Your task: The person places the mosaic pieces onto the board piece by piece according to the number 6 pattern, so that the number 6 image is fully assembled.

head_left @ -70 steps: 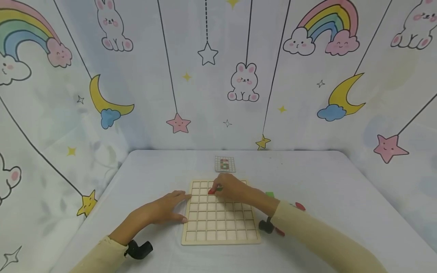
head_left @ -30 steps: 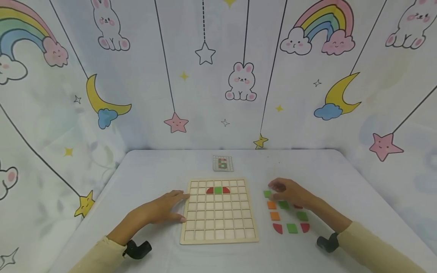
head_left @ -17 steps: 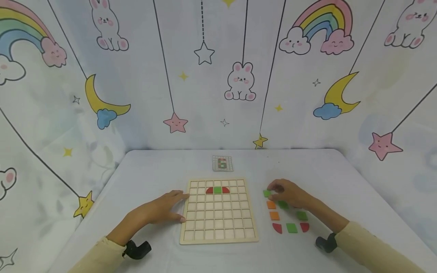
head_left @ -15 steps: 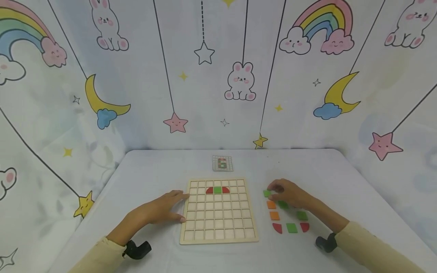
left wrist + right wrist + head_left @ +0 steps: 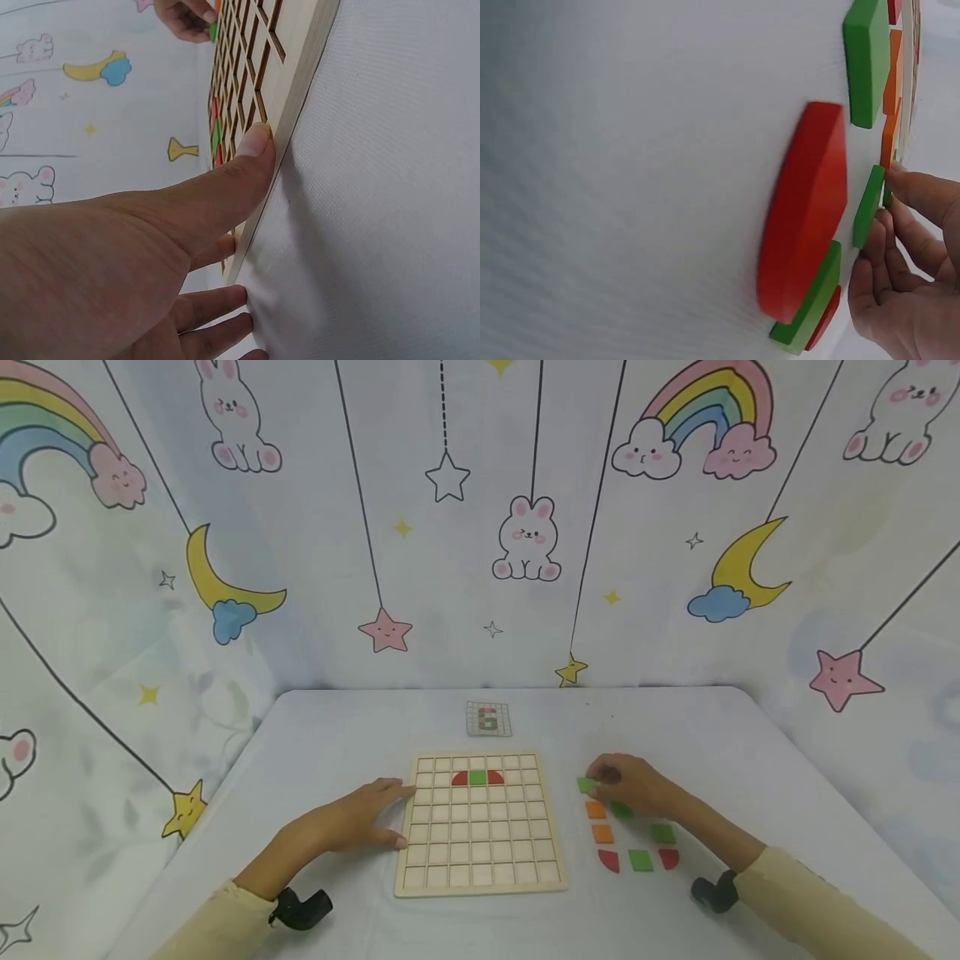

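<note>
My left hand (image 5: 358, 817) rests at the left edge of a wooden grid board (image 5: 480, 895), its thumb (image 5: 256, 146) touching the rim and the other fingers spread along it. In the board's second row from the back, a green square tile (image 5: 477, 777) sits between two red rounded tiles. To the right of the board, my right hand (image 5: 637, 783) pinches a green square tile (image 5: 585, 785) between thumb and index finger, low over the table. The fingers partly hide that tile in the right wrist view. Another green tile (image 5: 868, 206) lies under the curled fingers.
Two orange squares (image 5: 602, 834), several green squares (image 5: 641, 861) and red rounded tiles (image 5: 609, 861) lie loose right of the board. Behind the board is a small card (image 5: 488, 719) printed with a grid pattern. A patterned cloth backdrop (image 5: 315, 568) stands beyond the table.
My right hand has left the board, where the green and red tiles now show, and moved right to a loose green tile. Over the last half second it barely moves. My left hand stays put.
</note>
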### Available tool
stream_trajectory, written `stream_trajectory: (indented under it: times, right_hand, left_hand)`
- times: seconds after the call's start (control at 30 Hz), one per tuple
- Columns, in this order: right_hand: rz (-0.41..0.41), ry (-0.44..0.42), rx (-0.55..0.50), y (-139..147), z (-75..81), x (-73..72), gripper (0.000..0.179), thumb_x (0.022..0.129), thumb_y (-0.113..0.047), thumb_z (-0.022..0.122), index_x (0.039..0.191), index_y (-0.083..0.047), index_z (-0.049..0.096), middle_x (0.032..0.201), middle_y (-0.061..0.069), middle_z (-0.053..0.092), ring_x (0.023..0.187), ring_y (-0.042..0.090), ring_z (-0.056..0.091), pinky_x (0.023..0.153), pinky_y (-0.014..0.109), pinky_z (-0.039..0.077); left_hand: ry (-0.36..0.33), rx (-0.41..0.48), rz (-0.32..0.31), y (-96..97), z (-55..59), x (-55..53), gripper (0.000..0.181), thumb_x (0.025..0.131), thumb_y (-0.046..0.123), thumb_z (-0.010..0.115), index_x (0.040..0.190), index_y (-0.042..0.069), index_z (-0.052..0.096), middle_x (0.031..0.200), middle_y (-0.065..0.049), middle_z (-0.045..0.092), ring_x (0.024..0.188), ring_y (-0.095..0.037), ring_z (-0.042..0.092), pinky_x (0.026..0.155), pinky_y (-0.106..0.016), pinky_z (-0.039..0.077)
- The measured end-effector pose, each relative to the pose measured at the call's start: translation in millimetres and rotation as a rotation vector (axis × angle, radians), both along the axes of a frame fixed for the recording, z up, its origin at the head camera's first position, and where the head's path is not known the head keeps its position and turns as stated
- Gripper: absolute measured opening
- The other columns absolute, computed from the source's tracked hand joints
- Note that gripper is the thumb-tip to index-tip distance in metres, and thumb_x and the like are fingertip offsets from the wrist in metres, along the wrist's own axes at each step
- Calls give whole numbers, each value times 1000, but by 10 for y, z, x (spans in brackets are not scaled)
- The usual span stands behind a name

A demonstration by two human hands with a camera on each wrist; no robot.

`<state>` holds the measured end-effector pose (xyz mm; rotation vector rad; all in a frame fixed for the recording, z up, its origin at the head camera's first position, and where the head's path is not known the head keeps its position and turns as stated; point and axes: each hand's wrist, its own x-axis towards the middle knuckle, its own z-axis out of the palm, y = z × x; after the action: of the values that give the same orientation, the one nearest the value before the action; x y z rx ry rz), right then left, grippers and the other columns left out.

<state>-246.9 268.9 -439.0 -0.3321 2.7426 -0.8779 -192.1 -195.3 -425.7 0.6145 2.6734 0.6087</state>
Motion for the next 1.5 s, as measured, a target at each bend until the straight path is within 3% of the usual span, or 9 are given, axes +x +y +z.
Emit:
stream_trajectory:
  times: [0.3,0.67,1.0,1.2,1.5]
  right_hand:
    - [0,3,6,-49,-20,-76,24,96,-23,79,117,-14,72,107,-1,70,99,19,61,91,41,57]
    - [62,111,-13,-226,-13,-186,21,97,-22,76,116,-13,73,112,0,73,106,19,65,99,47,58]
    - [66,151,-66,-702,38,-238,23,95,-15,77,116,-7,74,109,3,74,103,20,65,97,44,57]
    - [58,107,-113,-1058,68,-207,26,93,-15,80,117,-6,75,109,3,73,105,20,65,98,44,57]
    - [177,210,-135,-1516,92,-105,17,94,-8,77,111,-3,74,108,7,73,104,23,69,94,43,59]
  left_hand:
    - [-1,-5,3,1,-17,-12,82,93,43,81,159,10,45,164,-23,39,153,-45,36,122,-64,35]
    - [-5,-2,6,0,-9,-10,82,93,42,81,159,9,46,164,-24,39,153,-45,35,123,-64,34]
    - [-5,-16,9,8,2,-15,82,93,42,81,159,9,46,164,-25,38,153,-45,36,123,-63,34]
    - [-9,-23,20,13,11,-7,82,92,42,82,159,10,46,164,-25,38,153,-47,35,122,-65,33]
    - [-4,-19,11,18,7,-7,82,92,42,82,159,10,46,165,-24,38,153,-46,35,122,-64,34]
